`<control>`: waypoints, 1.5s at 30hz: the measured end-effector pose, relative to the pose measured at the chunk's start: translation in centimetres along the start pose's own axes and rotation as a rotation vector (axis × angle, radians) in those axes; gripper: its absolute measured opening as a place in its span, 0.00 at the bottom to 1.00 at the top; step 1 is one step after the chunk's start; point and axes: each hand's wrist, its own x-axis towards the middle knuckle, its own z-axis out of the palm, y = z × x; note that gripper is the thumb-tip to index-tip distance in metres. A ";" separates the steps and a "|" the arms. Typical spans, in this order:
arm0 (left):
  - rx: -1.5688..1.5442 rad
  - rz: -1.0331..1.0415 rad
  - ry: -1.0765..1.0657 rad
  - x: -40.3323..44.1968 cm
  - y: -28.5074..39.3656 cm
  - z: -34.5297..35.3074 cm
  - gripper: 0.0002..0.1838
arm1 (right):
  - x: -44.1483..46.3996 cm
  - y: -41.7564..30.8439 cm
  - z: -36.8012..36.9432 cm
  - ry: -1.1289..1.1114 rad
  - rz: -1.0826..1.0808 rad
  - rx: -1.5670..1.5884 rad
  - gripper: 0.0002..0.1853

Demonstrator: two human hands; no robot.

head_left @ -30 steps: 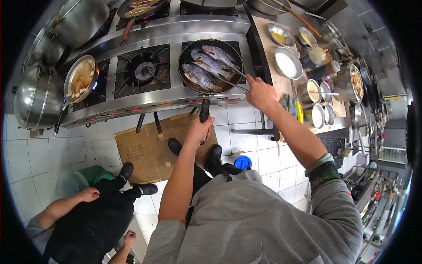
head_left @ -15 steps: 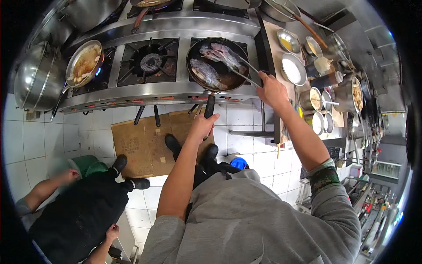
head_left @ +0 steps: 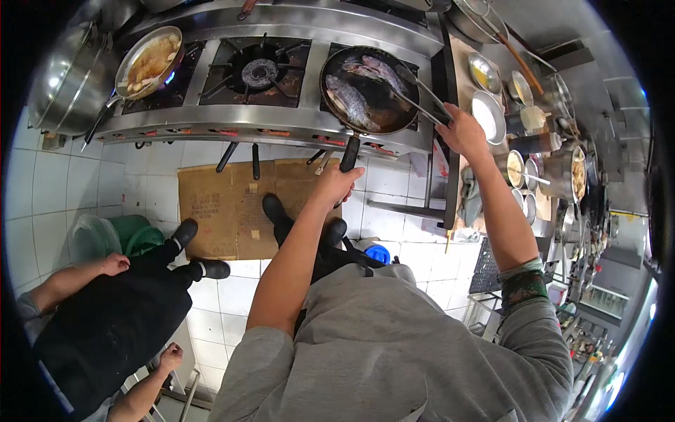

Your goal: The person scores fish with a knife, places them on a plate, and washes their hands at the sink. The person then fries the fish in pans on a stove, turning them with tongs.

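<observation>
My left hand [head_left: 336, 187] is wrapped round the black handle of a frying pan [head_left: 384, 128] on the right-hand burner. Two fish lie in dark oil there: a whole-looking silvery fish [head_left: 347, 100] at the left and a pinkish-grey fish [head_left: 374, 69] at the back. Metal tongs [head_left: 425, 109] are closed in my right hand [head_left: 464, 133], just right of the pan. Their two arms stand apart over the pan's right side, near the back fish; whether the tips touch anything I cannot tell.
A second pan [head_left: 151, 63] with brown sauce sits over a flame at the left. Between the pans is a bare burner [head_left: 259, 72]. Bowls, including a white bowl [head_left: 488, 116], crowd the right counter. Another person in a black apron [head_left: 116, 316] is at my left; cardboard [head_left: 211, 211] covers the floor.
The tongs have drawn back rightward from the back fish, which stays in the pan. My left hand keeps its hold on the handle. The view has shifted slightly.
</observation>
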 end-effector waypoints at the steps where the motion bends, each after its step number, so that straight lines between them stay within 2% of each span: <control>1: 0.002 -0.003 0.002 0.1 0.1 0.0 0.20 | 0.1 0.0 0.0 0.003 -0.009 -0.005 0.33; 6: 0.009 -0.007 0.010 0.1 0.0 0.0 0.19 | -0.7 -0.9 -0.9 -0.040 -0.030 0.000 0.31; 10: 0.031 0.006 -0.013 0.1 0.0 -0.1 0.19 | -2.0 -1.7 0.2 -0.007 -0.044 -0.063 0.33; 18: 0.023 -0.019 -0.005 1.0 -1.0 -0.2 0.20 | -4.2 -3.5 4.3 -0.020 -0.003 -0.042 0.35; 25: 0.042 -0.019 -0.004 0.9 -0.8 -0.2 0.21 | -3.5 -3.2 9.0 0.083 -0.048 -0.103 0.33; 35: 0.007 -0.010 -0.005 1.0 -1.0 -0.2 0.22 | -1.0 -2.1 4.6 0.011 -0.079 -0.039 0.32; 38: 0.034 -0.030 0.000 0.6 -0.5 -0.2 0.21 | 1.1 0.1 3.4 0.026 -0.215 0.032 0.27; 41: 0.020 -0.032 -0.016 0.4 -0.3 -0.1 0.18 | 2.9 0.6 0.2 -0.163 -0.166 0.206 0.25; 44: 0.018 -0.029 -0.017 0.9 -1.0 -0.2 0.18 | 4.5 2.2 -0.5 -0.151 -0.253 0.263 0.24; 45: 0.017 -0.028 -0.015 1.1 -1.3 -0.2 0.18 | 5.3 3.3 -0.1 -0.150 -0.319 0.273 0.27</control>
